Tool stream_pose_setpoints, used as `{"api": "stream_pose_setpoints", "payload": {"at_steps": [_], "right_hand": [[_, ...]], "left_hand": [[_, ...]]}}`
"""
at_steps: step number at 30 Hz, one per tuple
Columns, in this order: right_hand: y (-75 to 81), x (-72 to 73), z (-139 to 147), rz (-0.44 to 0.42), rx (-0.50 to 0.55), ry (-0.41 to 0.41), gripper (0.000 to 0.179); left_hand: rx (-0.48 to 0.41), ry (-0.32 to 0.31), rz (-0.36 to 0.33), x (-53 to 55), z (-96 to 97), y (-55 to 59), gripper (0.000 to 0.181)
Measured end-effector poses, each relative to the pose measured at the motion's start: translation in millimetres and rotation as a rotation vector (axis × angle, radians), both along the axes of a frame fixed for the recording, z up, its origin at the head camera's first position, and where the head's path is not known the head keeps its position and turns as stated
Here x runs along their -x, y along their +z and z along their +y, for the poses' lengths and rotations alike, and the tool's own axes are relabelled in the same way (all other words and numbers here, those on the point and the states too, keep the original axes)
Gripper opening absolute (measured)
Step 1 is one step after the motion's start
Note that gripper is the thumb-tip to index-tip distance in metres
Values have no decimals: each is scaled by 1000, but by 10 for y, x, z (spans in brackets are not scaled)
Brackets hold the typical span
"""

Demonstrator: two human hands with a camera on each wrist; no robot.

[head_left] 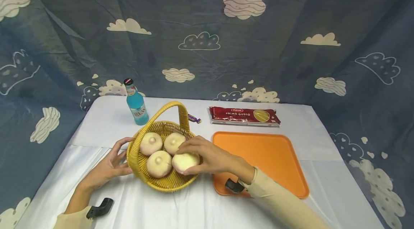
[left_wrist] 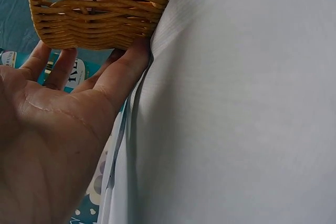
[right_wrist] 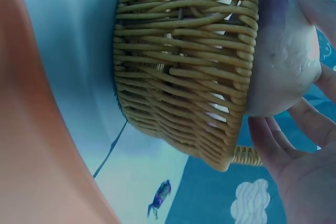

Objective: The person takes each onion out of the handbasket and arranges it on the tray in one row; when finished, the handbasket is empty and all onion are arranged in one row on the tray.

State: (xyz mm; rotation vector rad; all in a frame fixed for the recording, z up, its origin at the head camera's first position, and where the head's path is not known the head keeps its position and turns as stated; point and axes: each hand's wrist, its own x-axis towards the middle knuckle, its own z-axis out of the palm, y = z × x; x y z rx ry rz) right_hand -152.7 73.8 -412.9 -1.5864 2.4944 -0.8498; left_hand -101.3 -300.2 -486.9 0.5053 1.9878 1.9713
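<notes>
A yellow wicker basket (head_left: pixel 168 186) with a tall arched handle stands on the white cloth, holding several pale round turnips (head_left: pixel 159 164). My right hand (head_left: pixel 207 155) grips one turnip (head_left: pixel 185 162) at the basket's right side, thumb at the front and fingers over the back. In the right wrist view this turnip (right_wrist: pixel 283 51) shows a purple patch and sits at rim level; whether it touches the others is hidden. My left hand (head_left: pixel 113 162) touches the basket's left wall with its fingers spread. From the left wrist, its fingertips meet the woven side (left_wrist: pixel 100 19).
An orange tray (head_left: pixel 258 153) lies right of the basket, under my right forearm. Behind it is a red spaghetti pack (head_left: pixel 244 116). A blue bottle (head_left: pixel 137 105) stands at the back left. A small purple-wrapped candy (head_left: pixel 194 118) lies behind the basket.
</notes>
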Motion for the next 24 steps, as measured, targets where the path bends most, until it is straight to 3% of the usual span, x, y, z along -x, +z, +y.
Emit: {"api": "stream_pose_setpoints", "payload": {"at_steps": [12, 24], "right_hand": [[97, -14, 167, -59, 101, -98, 55], [33, -1, 335, -73, 183, -155, 56]], "left_hand": [[10, 1, -3, -10, 7, 27, 93], [-7, 0, -2, -7, 7, 3, 94]]}}
